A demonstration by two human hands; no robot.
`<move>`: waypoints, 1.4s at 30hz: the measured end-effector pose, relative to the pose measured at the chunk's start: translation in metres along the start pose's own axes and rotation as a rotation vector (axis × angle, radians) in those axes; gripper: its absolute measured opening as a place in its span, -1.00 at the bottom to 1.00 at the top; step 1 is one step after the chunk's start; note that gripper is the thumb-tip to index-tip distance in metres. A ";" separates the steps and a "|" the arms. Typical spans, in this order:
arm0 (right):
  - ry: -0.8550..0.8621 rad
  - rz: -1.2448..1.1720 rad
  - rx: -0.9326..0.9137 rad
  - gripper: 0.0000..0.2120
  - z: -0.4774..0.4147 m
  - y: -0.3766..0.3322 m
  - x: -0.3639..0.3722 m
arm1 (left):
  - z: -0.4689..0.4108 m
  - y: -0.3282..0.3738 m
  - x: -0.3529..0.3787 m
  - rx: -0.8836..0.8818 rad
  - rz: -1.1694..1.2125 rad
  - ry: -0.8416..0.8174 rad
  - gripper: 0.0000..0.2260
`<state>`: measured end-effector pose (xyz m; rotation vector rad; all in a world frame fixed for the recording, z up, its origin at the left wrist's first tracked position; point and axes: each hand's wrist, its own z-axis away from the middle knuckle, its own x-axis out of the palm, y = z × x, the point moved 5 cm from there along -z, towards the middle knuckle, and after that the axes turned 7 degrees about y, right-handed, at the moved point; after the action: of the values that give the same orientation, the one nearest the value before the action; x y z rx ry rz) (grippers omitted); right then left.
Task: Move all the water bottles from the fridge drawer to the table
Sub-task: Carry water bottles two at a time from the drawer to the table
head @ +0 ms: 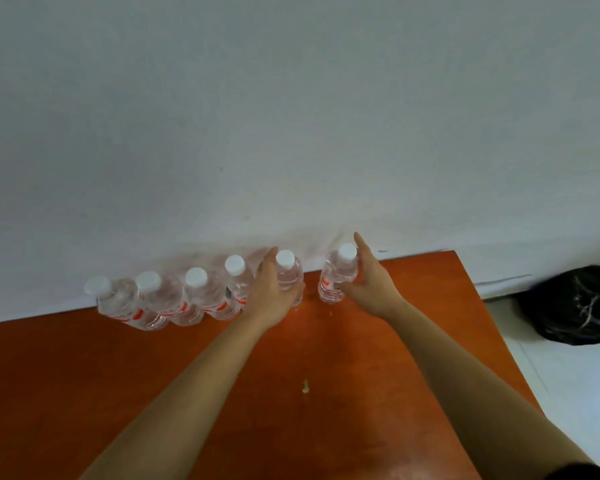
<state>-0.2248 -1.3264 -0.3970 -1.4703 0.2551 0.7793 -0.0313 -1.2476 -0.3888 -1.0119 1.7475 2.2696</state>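
1. Clear thin-walled plastic, filled with water: each of the water bottles point(201, 296) is judged moderately heavy, stiff while capped and yielding under a hard squeeze. Surface wetness cannot be determined.
2. Grip point: mid-body at the red label band point(182, 308), below the white cap point(195, 276).
3. Location: all stand upright on the orange table point(222, 393), along its far edge against the white wall point(291, 133), from 10 o'clock to 1 o'clock.
4. Count: six bottles, six caps. Four stand free, touching side by side.
5. The left hand point(274, 292) wraps its fingers round the fifth bottle point(289, 278) at 12 o'clock.
6. The right hand point(368, 278) curls round the sixth bottle point(335, 282) at 1 o'clock, thumb raised, slightly apart from the fifth.
7. One black bag point(575, 303) lies on the floor at 3 o'clock.
8. The fridge drawer is not in view.
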 end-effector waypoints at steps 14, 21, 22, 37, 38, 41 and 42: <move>0.764 0.675 -0.309 -0.30 0.137 -0.022 -0.146 | 0.076 0.137 0.002 0.685 -0.440 0.297 -0.41; 0.990 0.760 -0.051 -0.20 0.298 0.039 -0.271 | 0.183 0.261 0.096 0.959 -0.386 0.139 -0.40; 1.020 0.769 -0.016 -0.20 0.327 0.046 -0.288 | 0.206 0.280 0.109 1.012 -0.370 0.115 -0.40; 1.464 0.818 0.506 -0.12 0.873 0.205 -0.440 | 0.731 0.408 0.341 1.605 -0.121 -0.355 -0.38; 1.485 0.813 0.553 -0.12 0.904 0.215 -0.444 | 0.760 0.411 0.353 1.631 -0.107 -0.393 -0.38; 1.513 0.820 0.685 -0.15 0.979 0.245 -0.457 | 0.834 0.422 0.392 1.690 -0.070 -0.481 -0.37; 1.516 0.828 0.712 -0.15 1.001 0.255 -0.462 | 0.856 0.425 0.406 1.705 -0.058 -0.506 -0.37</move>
<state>-1.0196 -0.5466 -0.1949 -0.9313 2.1258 -0.0432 -0.9143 -0.7497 -0.1630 -0.0513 2.2430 0.2861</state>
